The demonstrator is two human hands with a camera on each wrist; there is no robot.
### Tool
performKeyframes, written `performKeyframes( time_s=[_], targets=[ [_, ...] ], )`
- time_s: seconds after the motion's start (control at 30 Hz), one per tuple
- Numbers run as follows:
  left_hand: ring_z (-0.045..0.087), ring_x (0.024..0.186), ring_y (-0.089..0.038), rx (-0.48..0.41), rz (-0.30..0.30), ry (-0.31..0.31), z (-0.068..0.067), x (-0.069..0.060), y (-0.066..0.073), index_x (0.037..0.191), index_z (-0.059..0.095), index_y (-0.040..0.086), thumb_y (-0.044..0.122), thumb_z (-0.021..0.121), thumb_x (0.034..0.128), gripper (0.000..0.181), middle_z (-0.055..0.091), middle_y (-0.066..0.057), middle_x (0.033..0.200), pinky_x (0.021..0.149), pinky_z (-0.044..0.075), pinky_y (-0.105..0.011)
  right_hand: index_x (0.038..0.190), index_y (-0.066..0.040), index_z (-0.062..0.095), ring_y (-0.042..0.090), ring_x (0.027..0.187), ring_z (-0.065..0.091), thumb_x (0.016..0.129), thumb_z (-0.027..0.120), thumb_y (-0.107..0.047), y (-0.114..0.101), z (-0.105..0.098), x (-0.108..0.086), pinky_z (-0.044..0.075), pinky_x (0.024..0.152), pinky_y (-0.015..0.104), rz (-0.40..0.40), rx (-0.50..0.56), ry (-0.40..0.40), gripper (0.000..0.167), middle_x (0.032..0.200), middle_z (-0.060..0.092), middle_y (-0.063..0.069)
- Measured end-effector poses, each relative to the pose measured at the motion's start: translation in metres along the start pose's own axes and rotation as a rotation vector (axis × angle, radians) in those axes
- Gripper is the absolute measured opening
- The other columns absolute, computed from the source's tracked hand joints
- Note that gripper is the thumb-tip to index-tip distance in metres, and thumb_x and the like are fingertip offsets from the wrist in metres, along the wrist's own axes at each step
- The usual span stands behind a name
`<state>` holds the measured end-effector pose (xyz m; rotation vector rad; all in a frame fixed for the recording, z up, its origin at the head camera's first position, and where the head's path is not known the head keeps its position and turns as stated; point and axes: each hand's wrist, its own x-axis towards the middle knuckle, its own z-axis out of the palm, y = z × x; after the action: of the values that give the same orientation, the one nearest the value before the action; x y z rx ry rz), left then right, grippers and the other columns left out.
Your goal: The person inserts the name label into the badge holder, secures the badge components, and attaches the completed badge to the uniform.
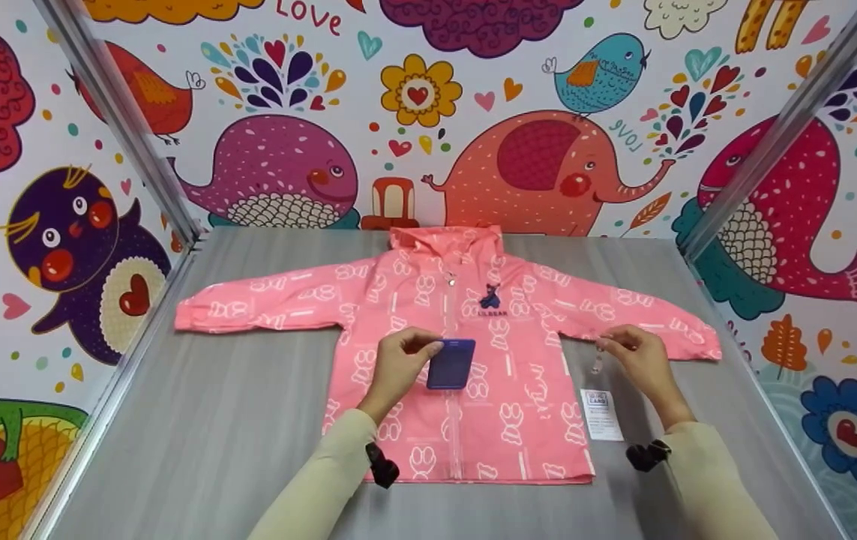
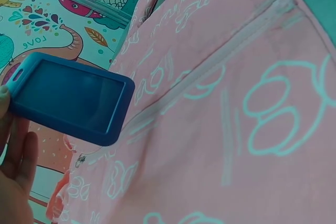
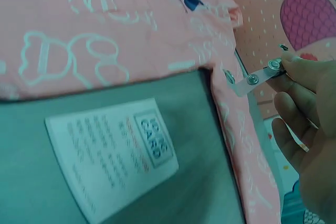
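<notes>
My left hand (image 1: 400,369) pinches the top end of a dark blue card holder (image 1: 450,364) above the middle of a pink jacket (image 1: 398,315). In the left wrist view the blue holder (image 2: 73,98) shows a framed window and a slot at its gripped end. My right hand (image 1: 642,367) pinches a small clear strap clip near the jacket's right side; the right wrist view shows the clip (image 3: 253,80) with metal snaps, held between thumb and finger. Below that hand, a white printed card (image 1: 602,415) lies on the table beside the jacket.
The jacket lies spread on the grey table (image 1: 196,420), sleeves out to both sides and hood towards the back. Metal posts and cartoon-printed panels (image 1: 417,90) stand around the table's back and sides.
</notes>
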<state>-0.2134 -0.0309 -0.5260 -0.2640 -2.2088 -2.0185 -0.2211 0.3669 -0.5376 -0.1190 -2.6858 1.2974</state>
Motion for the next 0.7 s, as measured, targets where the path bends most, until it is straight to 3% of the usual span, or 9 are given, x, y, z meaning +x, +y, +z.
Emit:
performKeyframes(
  time_s=[0.1,0.23,0.47,0.7],
  targets=[
    [0.066,0.078,-0.008,0.020,-0.001,-0.010,0.001,0.004,-0.013,0.097,0.075,-0.003,0.007,0.075,0.0844,0.016,0.075,-0.019,0.092,0.074,0.052,-0.017,0.109,-0.007,0.070,0.011,0.086,0.065,0.095,0.066,-0.027,0.010,-0.006,-0.003,0.047,0.072,0.016,0.034,-0.006,-0.004,0.025,0.103,0.073,0.014],
    [0.066,0.078,-0.008,0.020,0.007,-0.019,0.004,0.007,-0.028,0.097,0.076,0.003,0.011,0.076,0.0846,0.015,0.076,-0.016,0.093,0.075,0.052,-0.018,0.110,-0.004,0.069,0.006,0.085,0.065,0.096,0.064,-0.022,0.021,-0.012,-0.007,0.049,0.073,0.013,0.063,-0.001,-0.010,0.023,0.104,0.073,0.016],
    [0.066,0.077,-0.006,-0.020,0.027,-0.032,0.004,0.006,-0.031,0.096,0.077,0.007,0.015,0.078,0.0836,0.014,0.077,-0.014,0.092,0.074,0.054,-0.019,0.110,-0.004,0.069,0.003,0.083,0.059,0.096,0.063,-0.018,0.031,-0.015,-0.011,0.050,0.072,0.014,0.106,-0.042,-0.006,0.020,0.103,0.070,0.009],
    [0.067,0.078,-0.007,-0.017,0.023,-0.043,0.004,0.005,-0.031,0.096,0.077,0.007,0.015,0.077,0.0842,0.014,0.076,-0.013,0.091,0.074,0.055,-0.020,0.105,-0.001,0.070,0.001,0.077,0.059,0.093,0.067,-0.016,0.020,-0.004,-0.009,0.050,0.068,0.017,0.087,0.014,0.001,0.018,0.090,0.070,0.003]
  ],
)
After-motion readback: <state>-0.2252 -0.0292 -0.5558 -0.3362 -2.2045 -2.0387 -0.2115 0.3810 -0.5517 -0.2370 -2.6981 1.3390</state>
